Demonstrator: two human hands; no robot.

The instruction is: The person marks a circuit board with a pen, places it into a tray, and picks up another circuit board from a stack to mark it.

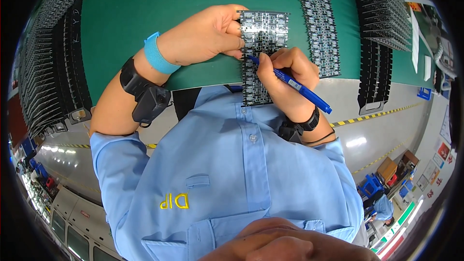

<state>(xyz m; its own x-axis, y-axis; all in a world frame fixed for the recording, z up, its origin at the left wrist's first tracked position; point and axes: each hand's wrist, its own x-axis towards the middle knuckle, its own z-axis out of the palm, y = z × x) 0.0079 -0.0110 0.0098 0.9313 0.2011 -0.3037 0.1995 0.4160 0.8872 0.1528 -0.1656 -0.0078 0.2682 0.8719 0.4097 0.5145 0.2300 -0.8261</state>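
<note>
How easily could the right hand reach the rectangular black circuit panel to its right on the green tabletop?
Probably yes: the circuit panel lies beside the right hand, seemingly unobstructed, though that hand holds a slim blue pen.

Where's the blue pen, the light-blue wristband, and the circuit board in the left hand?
Blue pen (300,89): head view, on its barrel.
Light-blue wristband (158,54): head view, middle of the band.
Circuit board (264,30): head view, on its upper half.

We've got yellow-and-black tape (379,114) on the grey floor (403,94), a blue stool (371,184), 1 other person (384,208) in light blue, plus a big white windowed machine (77,227) lol.
</note>
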